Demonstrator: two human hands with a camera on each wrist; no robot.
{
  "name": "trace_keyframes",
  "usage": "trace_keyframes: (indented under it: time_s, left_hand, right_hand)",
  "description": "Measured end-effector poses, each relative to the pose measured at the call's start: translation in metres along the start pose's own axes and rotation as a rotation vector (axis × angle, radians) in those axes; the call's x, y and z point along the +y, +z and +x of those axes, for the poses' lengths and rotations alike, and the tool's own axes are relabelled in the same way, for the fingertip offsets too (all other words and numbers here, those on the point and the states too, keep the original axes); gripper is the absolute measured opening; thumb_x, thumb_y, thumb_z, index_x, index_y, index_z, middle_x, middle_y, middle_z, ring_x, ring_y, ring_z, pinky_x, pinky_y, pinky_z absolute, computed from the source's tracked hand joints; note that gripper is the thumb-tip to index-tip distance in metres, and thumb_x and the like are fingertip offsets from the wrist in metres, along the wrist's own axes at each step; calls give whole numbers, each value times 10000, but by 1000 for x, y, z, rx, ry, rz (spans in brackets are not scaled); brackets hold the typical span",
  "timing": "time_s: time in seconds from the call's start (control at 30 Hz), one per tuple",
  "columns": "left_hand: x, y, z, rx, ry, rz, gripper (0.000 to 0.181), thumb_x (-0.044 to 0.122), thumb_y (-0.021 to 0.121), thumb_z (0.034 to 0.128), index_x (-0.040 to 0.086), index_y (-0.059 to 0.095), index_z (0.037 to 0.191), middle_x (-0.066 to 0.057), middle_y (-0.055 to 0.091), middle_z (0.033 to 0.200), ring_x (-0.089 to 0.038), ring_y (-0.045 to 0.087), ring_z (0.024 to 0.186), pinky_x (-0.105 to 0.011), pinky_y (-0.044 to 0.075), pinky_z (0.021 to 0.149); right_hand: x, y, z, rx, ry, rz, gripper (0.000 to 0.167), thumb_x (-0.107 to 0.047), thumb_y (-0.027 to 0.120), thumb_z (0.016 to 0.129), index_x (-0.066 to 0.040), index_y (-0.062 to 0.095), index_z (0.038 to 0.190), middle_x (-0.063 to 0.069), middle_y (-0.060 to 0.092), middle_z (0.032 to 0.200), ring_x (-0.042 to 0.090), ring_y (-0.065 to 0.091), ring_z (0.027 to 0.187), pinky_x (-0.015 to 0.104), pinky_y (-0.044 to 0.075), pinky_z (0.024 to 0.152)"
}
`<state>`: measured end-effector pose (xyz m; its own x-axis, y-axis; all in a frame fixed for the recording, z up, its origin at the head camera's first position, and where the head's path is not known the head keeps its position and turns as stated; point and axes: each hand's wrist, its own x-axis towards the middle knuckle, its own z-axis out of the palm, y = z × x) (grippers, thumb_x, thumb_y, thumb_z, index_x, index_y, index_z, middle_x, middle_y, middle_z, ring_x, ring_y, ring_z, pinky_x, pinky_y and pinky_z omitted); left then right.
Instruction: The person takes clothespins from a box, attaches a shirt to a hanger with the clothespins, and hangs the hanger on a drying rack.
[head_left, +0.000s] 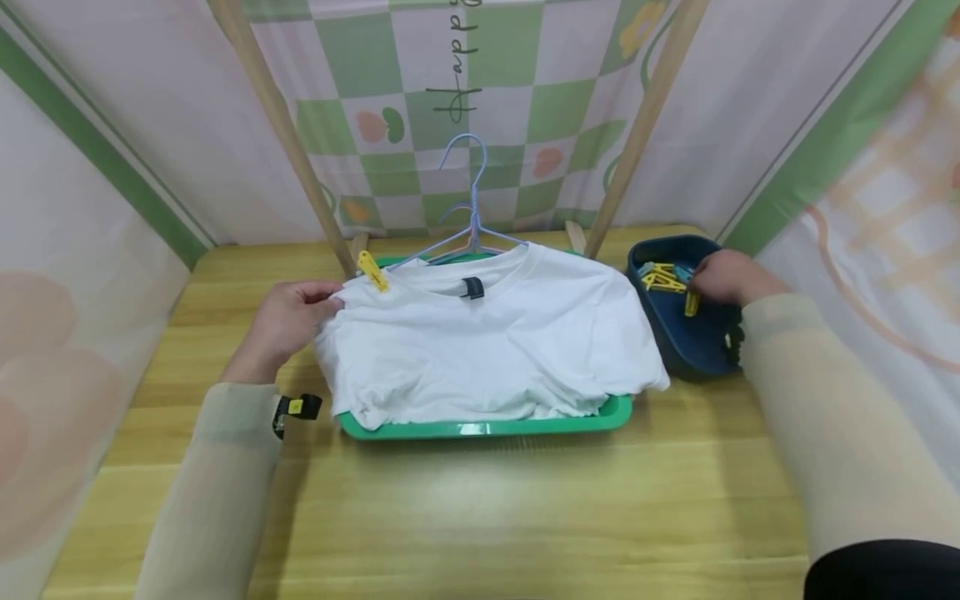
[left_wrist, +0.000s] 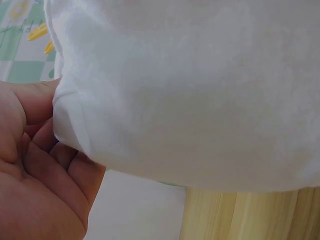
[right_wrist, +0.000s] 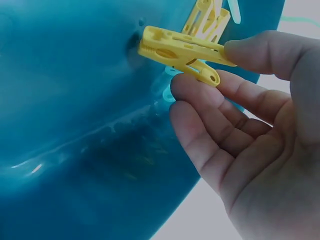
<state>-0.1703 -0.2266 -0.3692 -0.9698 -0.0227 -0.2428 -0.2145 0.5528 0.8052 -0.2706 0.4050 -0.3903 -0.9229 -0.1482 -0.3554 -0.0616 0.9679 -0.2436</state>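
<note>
Head view first: what edges and open room are there?

"A broad stretch of tabletop [head_left: 510,517] runs in front of the green tray [head_left: 480,430], whose front rim shows below the white shirt [head_left: 480,350]. On the right, a dark blue bin [head_left: 681,333] stands just beside the shirt, with yellow clips [head_left: 660,278] in it."

"And each grip?"

"The left hand [head_left: 288,321] pinches the shirt's edge near one shoulder. The right hand [head_left: 727,277], at the bin, has a yellow clothespin [right_wrist: 180,50] between thumb and fingers."

"How does the shirt look?"

"Rumpled along its lower folds, with a black label [head_left: 472,287] at the neck. It lies over the tray; a blue hanger [head_left: 475,187] rises at the collar, and one yellow peg [head_left: 372,271] sits on the shoulder nearer the left hand."
</note>
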Motion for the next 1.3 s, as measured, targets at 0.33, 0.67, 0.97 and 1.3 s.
trace_keyframes:
  time_s: [0.33, 0.67, 0.97, 1.3]
  left_hand:
    - [2, 0, 1, -15, 3, -12, 300, 235, 620, 1009, 97, 682, 1269, -98, 607, 1313, -277, 515, 1183, -446, 465, 926]
    - [5, -1, 1, -12, -11, -10, 296, 230, 620, 1010, 101, 679, 1269, -104, 596, 1321, -286, 513, 1177, -450, 465, 928]
    - [2, -2, -1, -13, -31, -15, 308, 261, 617, 1010, 122, 678, 1277, -77, 592, 1333, -269, 500, 1195, -450, 458, 933]
    - [-2, 0, 1, -13, -40, -23, 293, 249, 628, 1005, 118, 688, 1260, -79, 601, 1319, -270, 507, 1187, -436, 467, 916]
  right_hand:
    - [-1, -13, -13, 70, -22, 26, 358, -182, 632, 897, 137, 653, 1058, 275, 649, 974, 395, 600, 866, 565, 479, 760]
    - [-17, -29, -30, 171, -49, 48, 375, -223, 624, 925, 108, 651, 1100, 269, 651, 996, 410, 585, 897, 577, 441, 795]
    - [-43, -41, -41, 251, -59, 71, 393, -244, 624, 940, 93, 641, 1141, 311, 627, 1091, 438, 570, 950, 587, 415, 823]
    - [-77, -54, -53, 239, -62, 90, 425, -276, 590, 990, 76, 607, 1228, 307, 606, 1135, 438, 555, 995, 600, 412, 843]
